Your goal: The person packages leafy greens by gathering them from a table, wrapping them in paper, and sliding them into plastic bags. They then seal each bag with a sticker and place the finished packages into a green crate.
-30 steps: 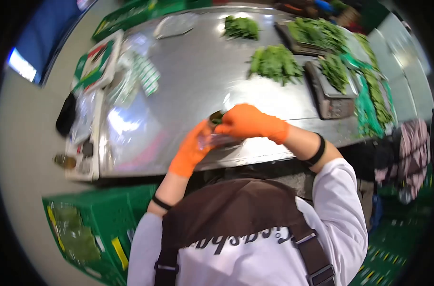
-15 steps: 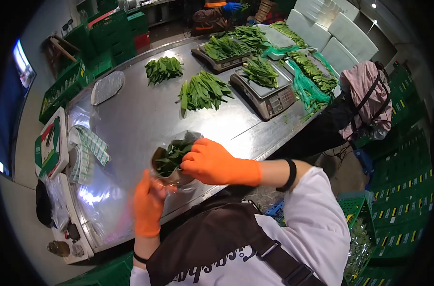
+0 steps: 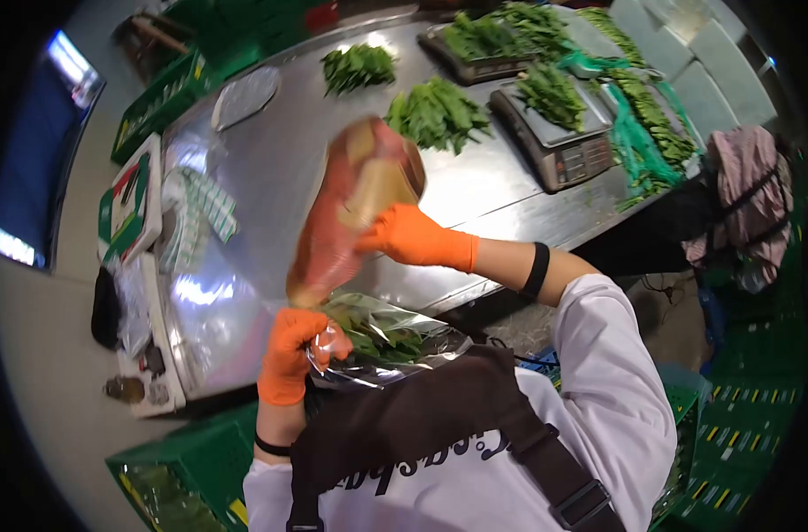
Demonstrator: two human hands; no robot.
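**Near**
- Brown cloth apron [image 3: 422,417] over white long sleeves, closest to the camera.
- Green plastic crate [image 3: 156,479], lower left, below the bench edge.
- Left hand [image 3: 290,355], orange rubber glove. Fist closed round the gathered end of the clear plastic bag of dark green leaves [image 3: 386,341]. Bag is held vs. the apron, just in front of the bench edge and not on it, w/ its body lying to the right.

**Mid**
- Right hand [image 3: 408,235], orange glove, black wristband. Raised above the bag, fingers curled at the blurred reddish-tan long shape [image 3: 355,208].
- Shape is motion-smeared, so can't ID it. Can't tell if the hand pinches it or only touches it.
- Step (judged): leaves are in and the bag's end is bunched in the fist, so work sits at that end.
- Next move calls for a firm hold on the bunched end and the bag kept level so nothing spills.

**Far**
- Shiny steel bench [image 3: 271,168].
- Green-and-white label strips [image 3: 204,208], left side of bench.
- Silvery oval tray [image 3: 244,93], far left of bench.
- Loose heap of green leaves [image 3: 435,111], mid-bench. A 2nd, smaller heap lies beyond it.
- Grey weighing scale [image 3: 555,142], leaves on its pan.
- Green netting [image 3: 639,142], just right of the scale.
- Pink-grey garment [image 3: 750,177], off the bench's right end.
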